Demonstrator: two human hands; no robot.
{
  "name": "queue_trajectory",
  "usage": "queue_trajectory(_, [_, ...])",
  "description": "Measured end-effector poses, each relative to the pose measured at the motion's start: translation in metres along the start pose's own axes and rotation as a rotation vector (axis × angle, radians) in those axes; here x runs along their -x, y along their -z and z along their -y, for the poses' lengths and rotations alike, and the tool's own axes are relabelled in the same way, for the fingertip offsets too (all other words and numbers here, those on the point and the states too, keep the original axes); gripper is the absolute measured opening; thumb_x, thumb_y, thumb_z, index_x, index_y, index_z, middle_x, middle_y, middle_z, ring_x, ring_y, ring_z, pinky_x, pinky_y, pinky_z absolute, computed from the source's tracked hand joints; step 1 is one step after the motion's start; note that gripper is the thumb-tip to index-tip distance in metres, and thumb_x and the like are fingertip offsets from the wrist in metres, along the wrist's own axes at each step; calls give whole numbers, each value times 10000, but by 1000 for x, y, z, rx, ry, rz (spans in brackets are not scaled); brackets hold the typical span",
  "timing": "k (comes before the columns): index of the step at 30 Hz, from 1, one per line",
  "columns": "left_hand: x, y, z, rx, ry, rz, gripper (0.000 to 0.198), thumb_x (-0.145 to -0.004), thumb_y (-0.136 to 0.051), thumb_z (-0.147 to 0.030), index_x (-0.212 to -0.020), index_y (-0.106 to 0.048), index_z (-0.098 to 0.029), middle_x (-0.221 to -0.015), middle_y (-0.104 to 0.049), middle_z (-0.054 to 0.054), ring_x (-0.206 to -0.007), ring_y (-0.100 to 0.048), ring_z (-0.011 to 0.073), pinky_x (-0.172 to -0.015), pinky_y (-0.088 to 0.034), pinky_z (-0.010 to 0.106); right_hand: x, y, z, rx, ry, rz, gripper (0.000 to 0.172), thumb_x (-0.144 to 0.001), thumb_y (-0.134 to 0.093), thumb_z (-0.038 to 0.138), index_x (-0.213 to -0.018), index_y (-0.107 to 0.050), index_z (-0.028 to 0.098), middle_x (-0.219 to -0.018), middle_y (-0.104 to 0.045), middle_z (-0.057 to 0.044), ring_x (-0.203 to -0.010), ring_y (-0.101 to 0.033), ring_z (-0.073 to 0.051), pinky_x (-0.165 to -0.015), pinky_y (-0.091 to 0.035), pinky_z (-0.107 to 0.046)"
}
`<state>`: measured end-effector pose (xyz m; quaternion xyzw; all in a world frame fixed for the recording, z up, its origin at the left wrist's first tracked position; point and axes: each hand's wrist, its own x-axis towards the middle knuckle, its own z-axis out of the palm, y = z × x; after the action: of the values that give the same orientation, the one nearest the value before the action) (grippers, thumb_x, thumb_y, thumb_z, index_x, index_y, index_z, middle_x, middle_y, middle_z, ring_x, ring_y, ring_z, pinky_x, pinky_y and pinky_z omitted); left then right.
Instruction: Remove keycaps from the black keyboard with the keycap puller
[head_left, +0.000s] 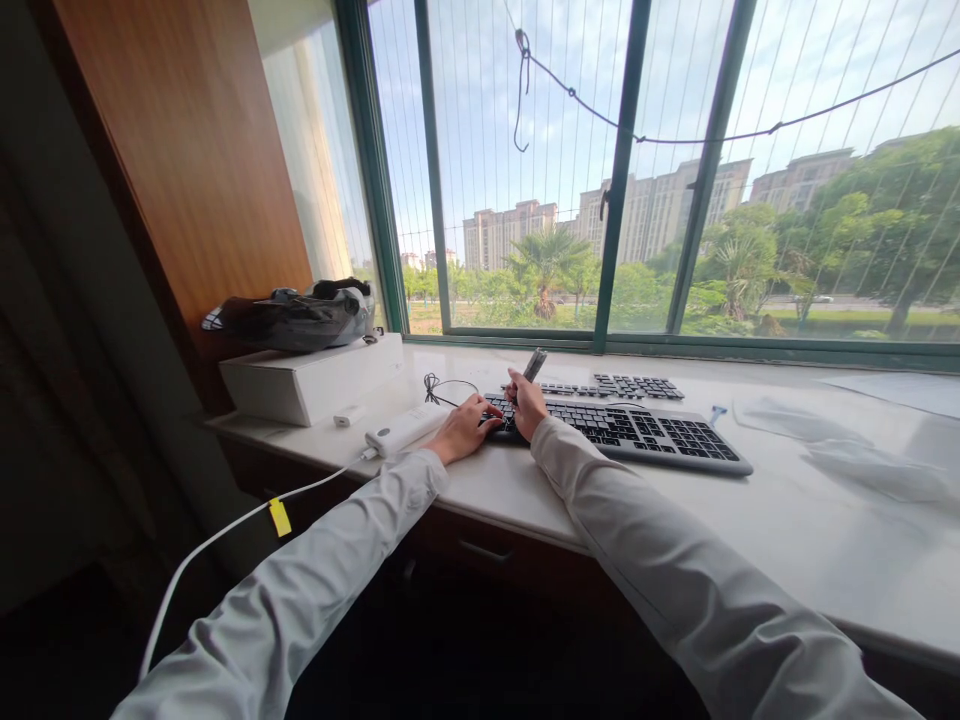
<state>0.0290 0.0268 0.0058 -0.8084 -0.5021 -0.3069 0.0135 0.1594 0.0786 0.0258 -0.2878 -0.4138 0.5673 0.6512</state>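
Note:
A black keyboard [667, 437] lies on the white marble-look counter, with a grey front edge and several bare key places. My left hand [466, 428] rests at its left end, fingers stretched out and fingertips touching the keys; nothing shows in it. My right hand [528, 404] is closed around a dark, stick-like tool [535, 365], which points up and away. The tool's lower end is hidden by my hand, so its kind cannot be made out. Behind the keyboard, loose black keycaps [637, 386] lie in rows.
A white power strip [405, 430] with a white cord [247, 515] and yellow tag sits left of my left hand, near a small white adapter [349, 415]. Farther left, a white box [307, 385] carries a dark bag [300, 315]. Clear plastic bags [877, 465] lie right. Windows rise behind.

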Motion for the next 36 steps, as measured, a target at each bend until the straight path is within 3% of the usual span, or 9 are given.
queue_trajectory(10, [0, -2, 2, -21, 5, 7, 259, -883, -523, -377, -1027, -670, -220, -1011, -567, 59, -924, -603, 203, -850, -471, 316, -6, -2, -8, 60, 41, -6, 317, -760, -577, 346, -602, -329, 230, -467, -286, 83, -422, -262, -77, -409, -243, -242])
queue_trajectory(28, [0, -6, 7, -36, -27, -3, 230, -899, -460, -275, -1023, -645, -215, -1051, -568, 75, -907, -598, 195, -843, -480, 325, -13, -5, -22, 344, 70, -125, 307, -751, -525, 471, -599, -411, 231, -459, -422, 39, -436, -393, -116, -412, -310, -246])
queue_trajectory(36, [0, -3, 5, -19, -58, -28, 177, -870, -504, -264, -989, -626, -214, -1029, -579, 68, -926, -598, 191, -832, -483, 317, 1, -12, -19, 322, 106, -41, 395, -758, -498, 575, -583, -397, 236, -438, -407, 33, -411, -389, -120, -385, -329, -252])
